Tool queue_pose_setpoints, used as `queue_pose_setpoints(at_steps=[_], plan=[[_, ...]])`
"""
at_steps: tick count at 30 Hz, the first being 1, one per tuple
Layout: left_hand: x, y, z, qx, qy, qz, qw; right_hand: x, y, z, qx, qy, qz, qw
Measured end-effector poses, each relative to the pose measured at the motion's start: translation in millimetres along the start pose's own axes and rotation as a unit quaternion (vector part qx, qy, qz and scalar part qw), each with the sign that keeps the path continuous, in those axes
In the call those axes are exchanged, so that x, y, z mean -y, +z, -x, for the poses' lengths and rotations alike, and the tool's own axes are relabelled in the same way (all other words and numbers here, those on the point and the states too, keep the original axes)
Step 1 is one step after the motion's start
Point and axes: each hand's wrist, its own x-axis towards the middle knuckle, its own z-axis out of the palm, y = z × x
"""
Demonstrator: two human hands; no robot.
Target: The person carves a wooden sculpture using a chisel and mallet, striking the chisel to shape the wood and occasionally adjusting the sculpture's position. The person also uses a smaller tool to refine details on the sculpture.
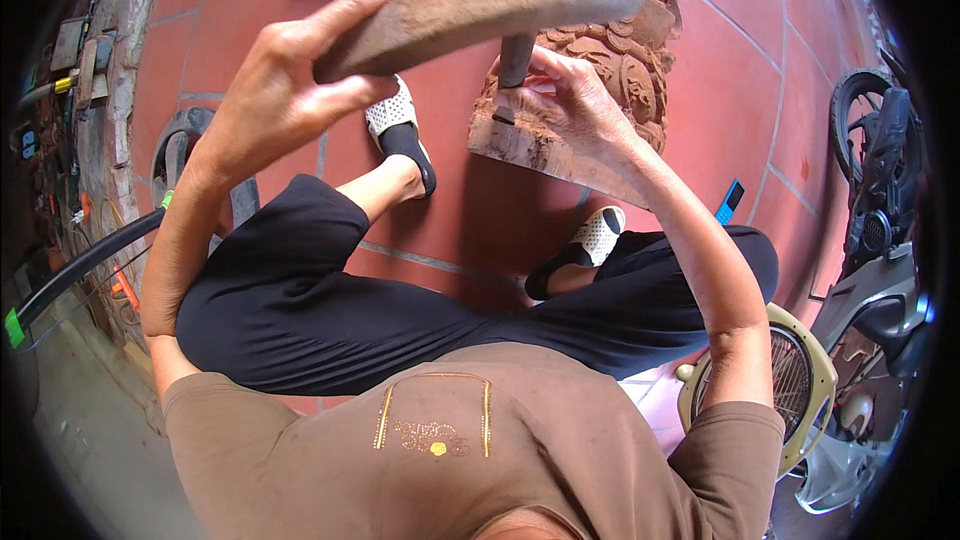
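My left hand [300, 70] is closed round the near end of a thick, worn wooden mallet [480, 5], a slightly curved block. Its far end reaches right, over the top of a chisel [516, 62]; whether the two touch I cannot tell. Fingers of my right hand [580, 95] wrap the chisel, of which only a dark upright shaft shows. Behind and beneath that hand lies a reddish-brown carved wood block [625, 70], covered in raised relief, with a plainer sawn end [535, 145] toward me. The chisel's cutting tip is hidden.
Red floor tiles [430, 230] lie beneath. My white perforated shoes [392, 110] flank the block's near end. A blue phone [733, 200] rests by my right knee. At right stand a round cream-rimmed fan [815, 380] and a motorbike [875, 190]; a black bar [90, 265] is at left.
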Motion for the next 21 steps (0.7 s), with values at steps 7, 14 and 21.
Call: queue_pose_setpoints(at_steps=[7, 14, 21], plan=[[-16, -6, 3, -0.036, -0.092, 0.156, 0.983, 3, 0, 1, 0.009, 0.02, 0.008, 1.0], [-2, -1, -8, -0.008, -0.035, -0.029, 0.999, -15, -12, -6, -0.006, 0.091, -0.102, 0.991], [-4, -8, -1, -0.078, -0.089, -0.029, 0.993, -7, -45, -14, -0.08, 0.047, -0.134, 0.987]])
